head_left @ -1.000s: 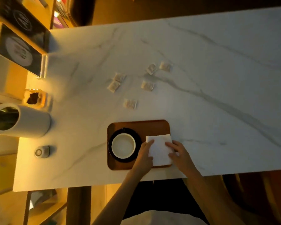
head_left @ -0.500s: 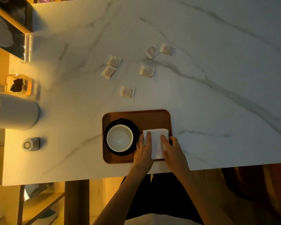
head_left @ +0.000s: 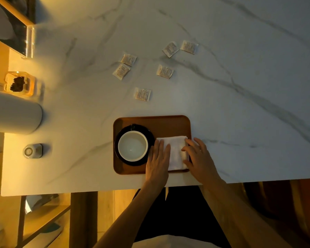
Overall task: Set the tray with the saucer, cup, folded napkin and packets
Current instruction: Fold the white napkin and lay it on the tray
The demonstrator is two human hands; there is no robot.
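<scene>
Since the earlier frames, both hands have folded the napkin (head_left: 176, 153) narrower. Left hand (head_left: 157, 161) lies flat, fingers spread, pressing its left edge; right hand (head_left: 198, 158) rests open on its right edge, gripping nothing. Napkin sits on the tray (head_left: 159, 122), beside cup (head_left: 132, 145) on saucer (head_left: 145, 129). Six packets (head_left: 142, 94) lie beyond on the surface (head_left: 240, 86), untouched; judged next.
</scene>
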